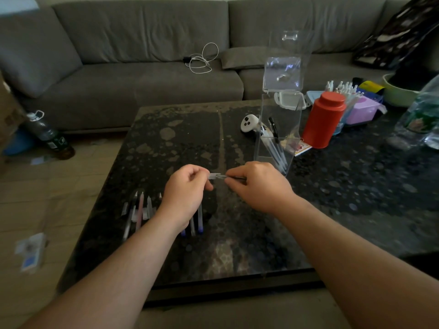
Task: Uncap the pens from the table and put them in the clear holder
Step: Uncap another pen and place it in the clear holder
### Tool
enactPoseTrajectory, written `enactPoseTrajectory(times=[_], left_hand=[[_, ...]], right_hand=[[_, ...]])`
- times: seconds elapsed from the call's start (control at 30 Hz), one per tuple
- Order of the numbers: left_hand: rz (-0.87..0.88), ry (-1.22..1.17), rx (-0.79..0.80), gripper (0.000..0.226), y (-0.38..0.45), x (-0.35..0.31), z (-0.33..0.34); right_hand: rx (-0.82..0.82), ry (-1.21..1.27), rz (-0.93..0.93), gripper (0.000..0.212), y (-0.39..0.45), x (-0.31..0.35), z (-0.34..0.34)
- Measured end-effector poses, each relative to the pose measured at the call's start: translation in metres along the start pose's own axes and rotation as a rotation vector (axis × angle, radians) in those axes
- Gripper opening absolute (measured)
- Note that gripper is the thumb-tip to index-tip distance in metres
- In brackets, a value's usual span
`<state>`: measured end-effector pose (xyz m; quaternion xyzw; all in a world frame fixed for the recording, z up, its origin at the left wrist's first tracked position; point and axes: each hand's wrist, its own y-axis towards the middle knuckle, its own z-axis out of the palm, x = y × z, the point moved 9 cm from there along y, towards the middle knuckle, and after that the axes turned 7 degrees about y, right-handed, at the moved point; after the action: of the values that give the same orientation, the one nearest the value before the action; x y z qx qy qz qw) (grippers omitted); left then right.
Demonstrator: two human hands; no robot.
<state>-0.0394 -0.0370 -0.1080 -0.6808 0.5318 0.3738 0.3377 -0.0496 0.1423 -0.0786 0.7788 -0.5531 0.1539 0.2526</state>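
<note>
Both hands meet over the middle of the dark table (pixel 237 245). My left hand (pixel 187 193) pinches a clear cap (pixel 213 176), and my right hand (pixel 256 184) grips the pen (pixel 234 178) by its barrel. Cap and pen tip sit end to end between the two hands; I cannot tell whether they are touching or apart. Several more pens (pixel 140 211) lie in a row on the table under and left of my left hand. The tall clear holder (pixel 280 129) stands just behind my right hand with several pens leaning inside it.
A red canister (pixel 324 119) stands right of the holder, with a purple box (pixel 362 110), small bottles and a plastic bag further right. A white controller (pixel 249 123) lies left of the holder. A grey sofa runs behind the table; a bottle stands on the floor at left.
</note>
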Motion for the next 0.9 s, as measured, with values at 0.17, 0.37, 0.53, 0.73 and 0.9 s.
enactPoseTrajectory(times=[0.17,0.37,0.53,0.73,0.9], left_hand=[[0.08,0.08,0.017,0.017,0.0025,-0.0011,0.0001],[0.12,0.102,0.019,0.019,0.0031,-0.001,-0.0002],[0.113,0.087,-0.013,0.018,0.0038,0.0012,-0.0005],[0.125,0.131,-0.009,0.018,0.0052,-0.0001,-0.0025],[0.097,0.137,-0.024,0.02,0.0067,0.0002,-0.0058]], right_hand=[[0.031,-0.023,-0.022,0.022,-0.0003,0.0013,0.0022],[0.01,-0.028,0.006,0.022,-0.0003,-0.0011,0.0002],[-0.04,-0.012,0.015,0.024,-0.0006,-0.0019,-0.0006],[0.004,0.004,0.038,0.025,-0.001,-0.003,-0.0008],[0.002,0.01,0.052,0.024,0.0,-0.0046,-0.0029]])
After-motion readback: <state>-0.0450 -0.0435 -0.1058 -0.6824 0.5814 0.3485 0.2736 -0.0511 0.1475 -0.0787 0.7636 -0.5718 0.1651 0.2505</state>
